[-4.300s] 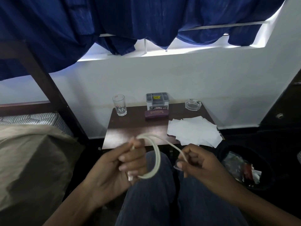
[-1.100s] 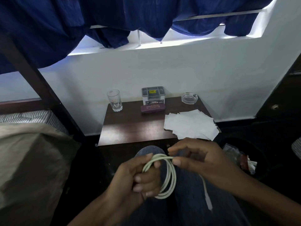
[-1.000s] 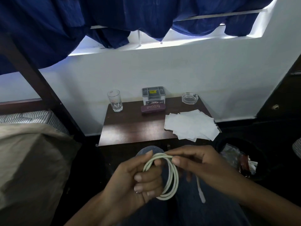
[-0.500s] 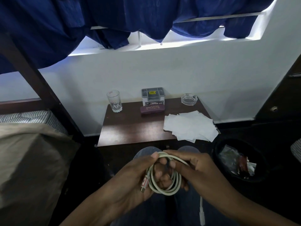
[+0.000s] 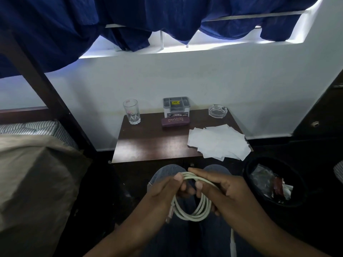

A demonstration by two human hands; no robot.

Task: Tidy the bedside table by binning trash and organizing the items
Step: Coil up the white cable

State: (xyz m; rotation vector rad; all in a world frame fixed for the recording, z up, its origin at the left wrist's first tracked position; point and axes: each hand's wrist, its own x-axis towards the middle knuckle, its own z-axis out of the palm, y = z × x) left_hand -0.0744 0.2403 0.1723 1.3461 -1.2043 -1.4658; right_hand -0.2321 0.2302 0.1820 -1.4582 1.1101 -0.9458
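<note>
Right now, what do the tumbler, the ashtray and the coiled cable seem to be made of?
The tumbler: clear glass, see-through, faceted base. The ashtray: probably thick clear glass, transparent with glinting rim. The cable: off-white, matte, likely flexible plastic sheathing; it bends into smooth loops.

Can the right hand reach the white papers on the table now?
Probably not at once: the right hand and left hand both grip the coiled cable. Nothing stands between it and the papers at the near right of the table.

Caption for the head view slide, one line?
Left hand and right hand grip a coiled white cable before the bedside table.
</note>
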